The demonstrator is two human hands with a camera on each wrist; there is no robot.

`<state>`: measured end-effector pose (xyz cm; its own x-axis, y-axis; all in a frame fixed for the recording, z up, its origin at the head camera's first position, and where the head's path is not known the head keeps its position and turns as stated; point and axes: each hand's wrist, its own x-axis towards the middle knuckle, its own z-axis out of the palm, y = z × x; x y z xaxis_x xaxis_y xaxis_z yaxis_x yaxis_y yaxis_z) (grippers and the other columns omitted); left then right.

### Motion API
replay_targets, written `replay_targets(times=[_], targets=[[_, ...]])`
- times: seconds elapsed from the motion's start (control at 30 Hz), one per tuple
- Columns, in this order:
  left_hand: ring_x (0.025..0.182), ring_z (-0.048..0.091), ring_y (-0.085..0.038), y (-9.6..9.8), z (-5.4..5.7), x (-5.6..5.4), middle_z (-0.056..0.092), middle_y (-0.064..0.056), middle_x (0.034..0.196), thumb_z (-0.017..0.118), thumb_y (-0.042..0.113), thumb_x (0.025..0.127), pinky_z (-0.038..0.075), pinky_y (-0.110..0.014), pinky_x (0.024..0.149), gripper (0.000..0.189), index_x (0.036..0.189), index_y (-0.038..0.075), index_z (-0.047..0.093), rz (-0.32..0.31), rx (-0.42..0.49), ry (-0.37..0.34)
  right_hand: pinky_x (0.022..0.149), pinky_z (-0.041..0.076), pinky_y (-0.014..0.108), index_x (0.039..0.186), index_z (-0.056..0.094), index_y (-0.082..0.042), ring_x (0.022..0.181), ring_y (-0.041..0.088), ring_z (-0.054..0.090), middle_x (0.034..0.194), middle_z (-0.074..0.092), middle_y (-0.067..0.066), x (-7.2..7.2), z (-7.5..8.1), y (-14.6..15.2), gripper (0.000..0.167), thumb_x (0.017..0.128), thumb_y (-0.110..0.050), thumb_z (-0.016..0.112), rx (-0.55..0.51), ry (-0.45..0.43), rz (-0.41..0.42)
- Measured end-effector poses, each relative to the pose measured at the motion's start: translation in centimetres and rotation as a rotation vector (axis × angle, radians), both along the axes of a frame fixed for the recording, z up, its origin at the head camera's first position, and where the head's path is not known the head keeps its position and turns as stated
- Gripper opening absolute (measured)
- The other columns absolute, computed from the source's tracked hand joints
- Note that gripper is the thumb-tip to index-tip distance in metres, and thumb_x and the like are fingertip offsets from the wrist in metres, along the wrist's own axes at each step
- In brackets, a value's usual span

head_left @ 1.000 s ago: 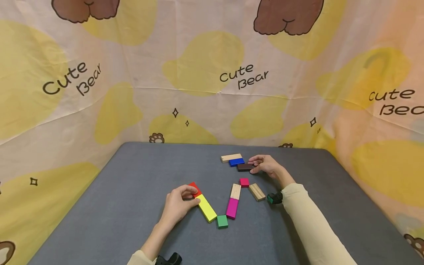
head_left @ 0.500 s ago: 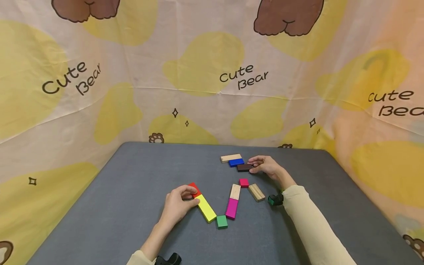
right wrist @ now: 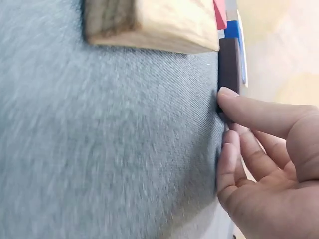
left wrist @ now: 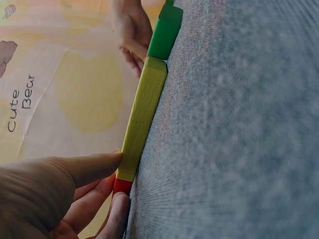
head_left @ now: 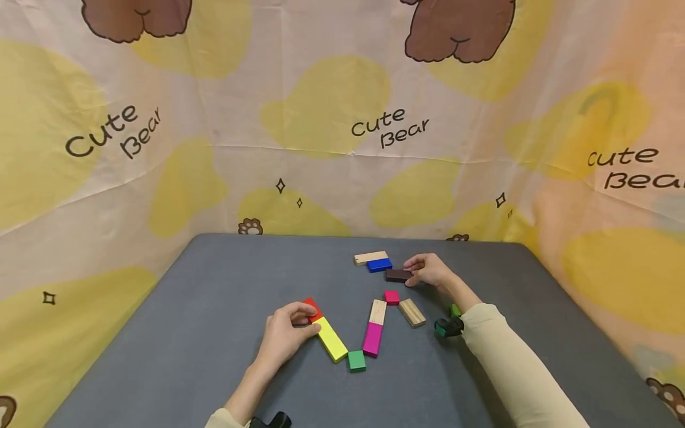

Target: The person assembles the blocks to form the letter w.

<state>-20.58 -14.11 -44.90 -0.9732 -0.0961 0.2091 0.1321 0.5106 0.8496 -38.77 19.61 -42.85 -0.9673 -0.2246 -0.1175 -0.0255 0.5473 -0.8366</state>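
On the bench point(head_left: 241, 273), your left hand point(head_left: 286, 333), fingers curled, holds the red block point(head_left: 308, 304) and yellow block point(head_left: 332, 340), probably keeping them aligned; your right hand point(head_left: 432, 271) pinches the dark brown block point(head_left: 396, 276) by its free end.

grey tabletop point(head_left: 214, 309), coloured blocks point(head_left: 332, 340) on it, plain wooden blocks point(head_left: 412, 313)

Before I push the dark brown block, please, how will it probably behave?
The dark brown block looks stiff: its edges are straight. Lying flat on the table, it will probably slide rather than roll. The right hand is at its right end only, so a push there may turn it.
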Motion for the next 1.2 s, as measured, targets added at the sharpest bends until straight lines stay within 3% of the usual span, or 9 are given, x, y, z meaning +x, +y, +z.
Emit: replay_targets(times=[0.13,0.27,0.47,0.63,0.87,1.2], targets=[[0.091,0.067,-0.017,-0.1,0.1,0.0,0.072,-0.001,0.099,0.086,0.011,0.076,0.053,-0.039,0.084,0.028,0.101,0.012,0.074,0.015,-0.007,-0.008,0.087,0.05,0.039,0.111,0.066,0.004,0.094,0.028,0.057,0.105,0.064,0.016,0.9,0.8,0.7,0.04,0.075,0.005,0.082,0.029,0.009,0.031],[0.091,0.068,-0.017,-0.1,0.2,0.0,0.073,-0.001,0.099,0.086,0.012,0.076,0.053,-0.039,0.084,0.028,0.102,0.012,0.074,0.009,-0.013,-0.006,0.077,0.052,0.036,0.109,0.067,0.006,0.089,0.026,0.058,0.102,0.065,0.018,2.5,2.1,2.2,0.039,0.074,0.005,0.083,0.098,0.084,0.029],[0.093,0.067,-0.018,-0.2,0.4,0.0,0.072,-0.002,0.099,0.086,0.012,0.077,0.053,-0.039,0.084,0.028,0.102,0.012,0.074,0.008,-0.006,0.01,0.074,0.053,0.039,0.108,0.067,0.006,0.087,0.027,0.059,0.101,0.065,0.02,5.6,3.8,4.3,0.04,0.072,0.002,0.085,0.154,0.237,-0.061],[0.093,0.067,-0.019,-0.2,0.3,0.1,0.072,-0.002,0.1,0.085,0.011,0.077,0.053,-0.04,0.084,0.028,0.102,0.011,0.073,0.001,0.002,0.01,0.079,0.054,0.044,0.109,0.068,0.003,0.092,0.03,0.062,0.103,0.068,0.018,8.2,3.7,5.5,0.042,0.073,-0.004,0.087,0.126,0.292,-0.152],[0.092,0.067,-0.018,-0.1,0.1,0.0,0.072,-0.002,0.1,0.085,0.011,0.077,0.053,-0.039,0.084,0.027,0.102,0.011,0.073,-0.005,0.006,0.013,0.074,0.056,0.036,0.109,0.069,0.001,0.091,0.026,0.066,0.1,0.071,0.013,11.8,3.4,5.8,0.045,0.071,-0.012,0.09,0.042,0.256,-0.247],[0.092,0.067,-0.018,-0.1,-0.2,-0.2,0.072,-0.002,0.1,0.085,0.011,0.077,0.054,-0.039,0.083,0.027,0.102,0.011,0.073,-0.006,0.014,0.012,0.073,0.052,0.028,0.113,0.068,0.001,0.089,0.021,0.063,0.097,0.071,0.009,16.1,3.4,6.1,0.056,0.067,-0.02,0.093,-0.07,0.109,-0.329]])
